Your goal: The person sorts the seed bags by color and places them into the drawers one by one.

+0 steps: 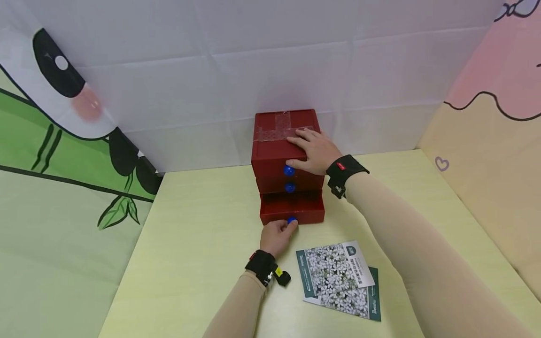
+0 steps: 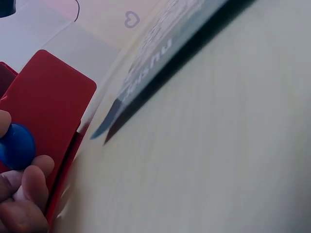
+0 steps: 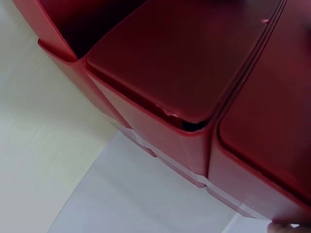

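A red chest of drawers (image 1: 268,152), with clear tape over its top, stands against the back wall. Its bottom drawer (image 1: 310,217) is pulled out, and the two drawers above it are closed. My left hand (image 1: 275,238) pinches the blue knob (image 2: 17,146) of the bottom drawer between thumb and fingers. On the chest's top and upper right front edge rests my right hand (image 1: 318,150), its fingers spread and its thumb near the top blue knob (image 1: 289,170). In the right wrist view, the extended drawer (image 3: 53,31) shows a dark inside; little of the hand appears there.
Two overlapping packets or cards with white flower pictures, an upper one (image 1: 329,267) and a lower one (image 1: 374,300), lie on the pale yellow table (image 1: 190,244) before the chest. A white cloth wall (image 1: 190,94) stands behind, with printed cloth at both sides.
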`<state>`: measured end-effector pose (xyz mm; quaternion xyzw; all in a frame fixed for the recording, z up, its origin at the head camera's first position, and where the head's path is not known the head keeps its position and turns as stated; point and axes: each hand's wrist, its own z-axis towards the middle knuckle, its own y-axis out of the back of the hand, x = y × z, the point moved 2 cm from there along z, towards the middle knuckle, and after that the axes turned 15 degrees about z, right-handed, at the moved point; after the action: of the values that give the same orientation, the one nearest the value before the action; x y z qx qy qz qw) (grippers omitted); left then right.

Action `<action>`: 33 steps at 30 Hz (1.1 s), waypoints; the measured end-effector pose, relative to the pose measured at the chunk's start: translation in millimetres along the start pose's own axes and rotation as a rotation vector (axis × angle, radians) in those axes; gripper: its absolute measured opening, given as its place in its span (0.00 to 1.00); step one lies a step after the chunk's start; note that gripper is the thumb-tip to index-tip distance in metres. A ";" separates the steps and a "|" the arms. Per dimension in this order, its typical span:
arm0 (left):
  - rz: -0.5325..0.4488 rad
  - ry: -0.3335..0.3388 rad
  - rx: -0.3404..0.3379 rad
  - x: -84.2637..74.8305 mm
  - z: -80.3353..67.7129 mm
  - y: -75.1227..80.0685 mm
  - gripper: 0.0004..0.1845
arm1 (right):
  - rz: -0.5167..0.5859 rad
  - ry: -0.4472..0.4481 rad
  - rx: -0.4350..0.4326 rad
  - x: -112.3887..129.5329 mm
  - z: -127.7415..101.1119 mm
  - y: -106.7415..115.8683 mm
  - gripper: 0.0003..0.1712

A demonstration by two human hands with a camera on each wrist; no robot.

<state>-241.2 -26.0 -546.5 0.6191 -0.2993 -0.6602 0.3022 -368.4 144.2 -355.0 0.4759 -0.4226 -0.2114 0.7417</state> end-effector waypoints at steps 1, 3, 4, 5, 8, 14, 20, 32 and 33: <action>0.001 -0.007 -0.003 0.2 -0.6 -0.1 0.29 | 0.002 0.000 -0.004 -0.1 0.0 0.7 0.45; -0.002 -0.015 0.002 -0.6 -3.1 0.2 0.29 | 0.004 -0.003 -0.011 -0.6 -0.3 1.9 0.45; -0.001 -0.016 0.005 -0.9 -4.9 0.2 0.29 | 0.005 -0.004 -0.013 -0.9 -0.7 2.1 0.45; -0.001 -0.015 0.013 -0.7 -7.3 0.2 0.29 | 0.003 -0.006 -0.013 -1.5 -1.0 1.8 0.45; 0.003 -0.006 0.042 1.2 -16.5 0.9 0.28 | -0.007 -0.009 -0.004 -2.5 -2.2 -0.8 0.45; 0.017 -0.018 0.066 4.1 -29.8 4.0 0.27 | 0.009 -0.016 -0.017 -3.0 -4.3 -3.7 0.45; 0.018 -0.009 0.058 5.3 -33.1 5.9 0.27 | 0.005 -0.007 -0.012 -1.9 -1.2 -4.9 0.45; 0.032 -0.011 0.079 2.2 -39.5 5.5 0.27 | 0.003 -0.002 -0.006 -5.1 0.7 -2.4 0.45; 0.035 -0.013 0.078 1.6 -39.8 5.6 0.27 | 0.003 -0.003 -0.006 -5.2 0.5 -1.8 0.45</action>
<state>-201.4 -31.6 -545.4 0.6207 -0.3374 -0.6468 0.2874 -371.5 146.9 -358.7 0.4728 -0.4236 -0.2124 0.7429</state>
